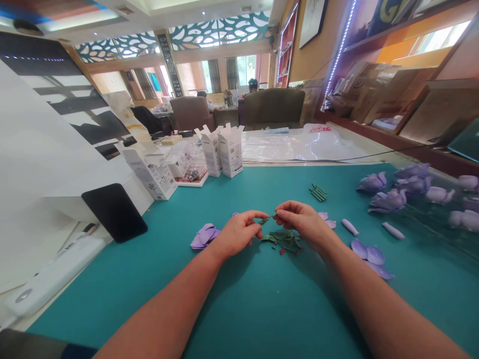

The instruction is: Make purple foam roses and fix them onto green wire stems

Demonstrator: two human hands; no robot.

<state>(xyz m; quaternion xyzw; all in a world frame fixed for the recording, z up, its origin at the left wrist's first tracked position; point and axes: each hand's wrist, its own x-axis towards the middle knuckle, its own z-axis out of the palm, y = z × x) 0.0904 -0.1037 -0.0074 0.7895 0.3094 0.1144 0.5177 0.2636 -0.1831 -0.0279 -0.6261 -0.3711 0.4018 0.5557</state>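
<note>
- left hand, centre of the frame: pinching a small green piece
- right hand, right of centre: pinching a green end; cannot tell if it is the same piece
- green leaves lie just below, on the teal mat
- lilac flowers lie at the frame's right

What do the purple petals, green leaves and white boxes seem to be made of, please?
Petals: probably moulded plastic with a satin finish; they hold cupped shapes and show soft highlights.
Leaves: perhaps thin plastic, fairly matte; they look flat and pointed, but fabric can't be ruled out.
Boxes: likely printed card, smooth; the open flaps stand stiffly along fold lines.
</note>
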